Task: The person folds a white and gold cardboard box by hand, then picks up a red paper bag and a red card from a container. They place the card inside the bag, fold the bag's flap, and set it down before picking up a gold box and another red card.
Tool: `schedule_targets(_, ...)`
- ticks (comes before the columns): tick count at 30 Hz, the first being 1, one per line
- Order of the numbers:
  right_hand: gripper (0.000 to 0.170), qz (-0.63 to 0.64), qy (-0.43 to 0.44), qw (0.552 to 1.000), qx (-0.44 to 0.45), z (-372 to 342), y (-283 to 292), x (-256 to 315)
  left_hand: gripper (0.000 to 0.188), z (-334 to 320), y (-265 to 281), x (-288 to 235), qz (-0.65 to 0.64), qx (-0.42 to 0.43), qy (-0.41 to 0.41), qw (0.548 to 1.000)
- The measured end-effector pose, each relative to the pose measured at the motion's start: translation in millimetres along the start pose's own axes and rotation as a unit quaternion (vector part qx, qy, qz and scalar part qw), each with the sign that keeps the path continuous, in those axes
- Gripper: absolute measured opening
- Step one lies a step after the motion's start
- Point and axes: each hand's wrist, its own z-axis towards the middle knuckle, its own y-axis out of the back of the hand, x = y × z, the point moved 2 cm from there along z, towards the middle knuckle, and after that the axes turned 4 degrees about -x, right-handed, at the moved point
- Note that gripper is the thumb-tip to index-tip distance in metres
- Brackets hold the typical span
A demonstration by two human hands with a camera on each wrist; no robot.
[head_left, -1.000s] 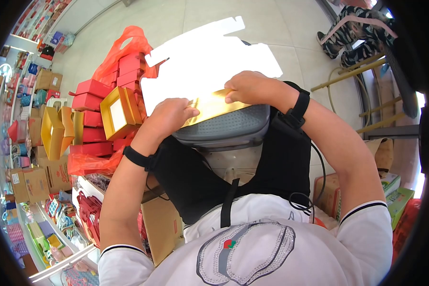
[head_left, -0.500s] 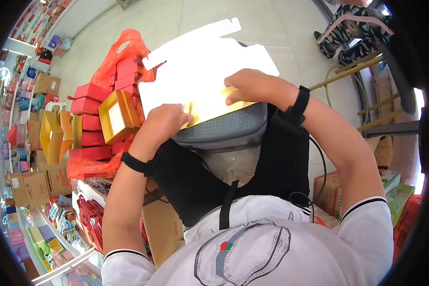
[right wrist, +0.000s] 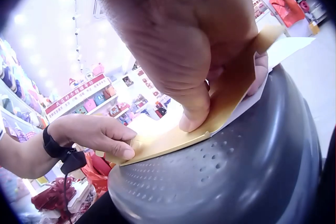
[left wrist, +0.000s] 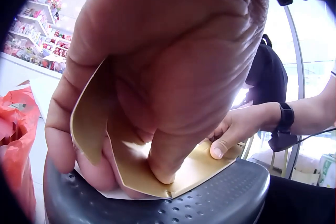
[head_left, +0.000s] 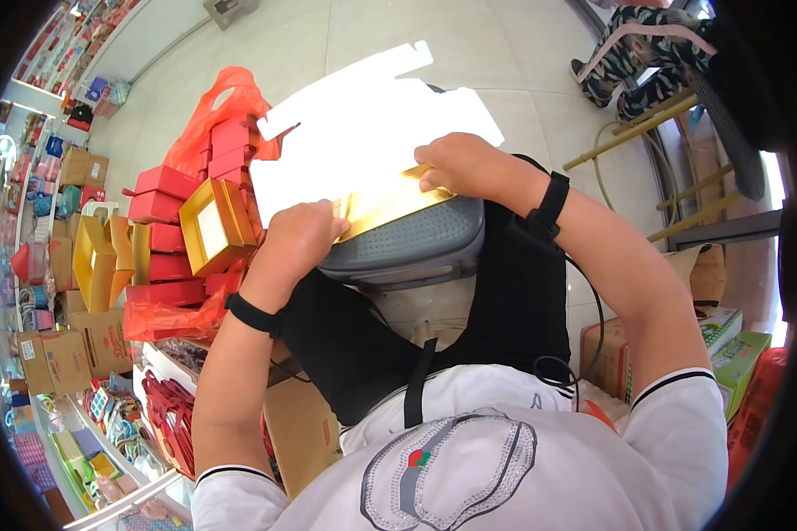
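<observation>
A flat cardboard box blank, white on its broad face with a gold strip along the near edge, lies over a dark grey plastic stool. At the strip's left end my left hand pinches the card, thumb on the gold face and fingers beneath. The right hand holds the strip's other end in the same way. In the left wrist view a gold end flap stands up against the left palm. A bent gold flap also rises beside the right hand in the right wrist view.
Red boxes fill an orange-red plastic bag on the left, with an open gold box among them. More gold pieces stand farther left, before stocked shelves. A person in patterned trousers is at the far right.
The head view has tilted slightly, so the scene sits a little lower and farther left. Both hands keep their hold on the gold strip, with little visible movement along it.
</observation>
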Motion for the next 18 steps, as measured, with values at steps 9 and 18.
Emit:
schedule_targets(9, 0.030, -0.016, 0.005, 1.000, 0.008, -0.6, 1.6, 3.8, 0.030, -15.9, 4.6, -16.2, 0.082, -0.175, -0.078, 0.978)
schedule_targets(18, 0.039, -0.093, 0.082, 0.979, -0.163, -11.8, -1.0, 9.6, 0.035, -21.9, -5.5, -26.6, 0.042, -0.172, -0.135, 0.975)
